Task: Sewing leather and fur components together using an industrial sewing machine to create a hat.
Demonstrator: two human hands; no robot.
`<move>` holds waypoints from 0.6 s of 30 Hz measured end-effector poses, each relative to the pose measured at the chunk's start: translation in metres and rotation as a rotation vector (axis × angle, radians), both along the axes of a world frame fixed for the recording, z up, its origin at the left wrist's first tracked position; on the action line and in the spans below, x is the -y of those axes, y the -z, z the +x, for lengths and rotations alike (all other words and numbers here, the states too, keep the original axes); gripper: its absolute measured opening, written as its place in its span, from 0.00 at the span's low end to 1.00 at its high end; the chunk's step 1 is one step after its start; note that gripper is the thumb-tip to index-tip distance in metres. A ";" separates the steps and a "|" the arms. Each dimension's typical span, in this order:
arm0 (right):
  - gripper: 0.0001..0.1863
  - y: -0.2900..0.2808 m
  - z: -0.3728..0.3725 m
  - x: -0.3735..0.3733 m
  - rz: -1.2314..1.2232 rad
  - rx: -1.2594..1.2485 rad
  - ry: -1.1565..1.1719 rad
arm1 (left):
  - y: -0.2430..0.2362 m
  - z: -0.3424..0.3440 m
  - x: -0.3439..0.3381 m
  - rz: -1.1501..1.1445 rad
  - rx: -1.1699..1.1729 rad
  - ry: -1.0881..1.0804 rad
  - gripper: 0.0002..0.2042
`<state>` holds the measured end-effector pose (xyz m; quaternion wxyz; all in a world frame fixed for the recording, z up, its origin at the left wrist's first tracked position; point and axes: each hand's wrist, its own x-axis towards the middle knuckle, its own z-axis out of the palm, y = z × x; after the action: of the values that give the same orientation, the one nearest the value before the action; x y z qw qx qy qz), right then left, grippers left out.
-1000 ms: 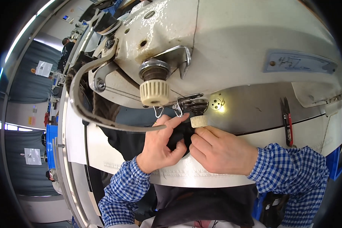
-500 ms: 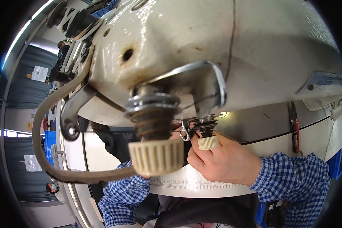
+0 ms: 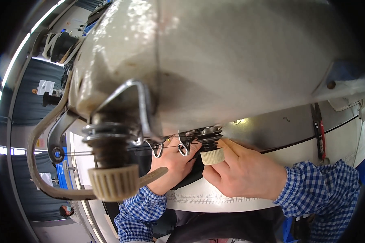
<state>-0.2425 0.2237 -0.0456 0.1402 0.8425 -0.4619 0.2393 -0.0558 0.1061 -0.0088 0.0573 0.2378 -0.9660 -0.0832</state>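
A sewing machine's white head (image 3: 231,52) fills the upper view, with a large cream tension knob (image 3: 111,182) in the foreground and a smaller one (image 3: 212,156) further back. Behind these and some metal thread guides (image 3: 184,146), my left hand (image 3: 170,164) has its fingers curled on black fabric (image 3: 190,178), partly hidden. My right hand (image 3: 241,172) grips the same fabric from the right, its fingertips beneath the smaller knob and out of clear sight.
Red-and-black thread snips (image 3: 318,131) lie on the right of the grey machine bed (image 3: 284,123). The white table edge (image 3: 215,202) carries a ruler scale. A masked person (image 3: 69,211) is at the far lower left; blue bins (image 3: 364,170) flank the table.
My view has moved close to the machine head, so it looms larger. In the last half second the large knob has shifted left in view, and my left hand shows again.
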 end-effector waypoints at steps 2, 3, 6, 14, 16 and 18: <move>0.13 -0.001 -0.002 -0.002 0.013 -0.021 -0.002 | 0.004 0.000 0.003 0.012 -0.007 0.006 0.32; 0.14 -0.001 -0.002 -0.003 0.026 -0.035 -0.002 | 0.005 0.000 0.003 0.024 -0.006 0.014 0.32; 0.14 0.002 -0.003 -0.006 0.011 -0.060 0.012 | 0.007 -0.004 -0.001 0.041 -0.095 0.050 0.29; 0.15 0.004 -0.003 -0.006 0.091 0.153 -0.092 | 0.017 0.008 0.002 -0.125 -0.089 0.115 0.32; 0.14 -0.005 -0.007 -0.006 -0.053 0.005 0.018 | 0.017 0.002 0.009 -0.097 -0.128 0.201 0.24; 0.14 -0.004 -0.006 -0.005 -0.022 -0.110 -0.016 | 0.011 -0.004 0.007 -0.125 -0.175 0.192 0.26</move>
<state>-0.2487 0.2292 -0.0420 0.1728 0.8564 -0.4440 0.1988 -0.0593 0.0990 -0.0201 0.1480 0.1322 -0.9789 -0.0483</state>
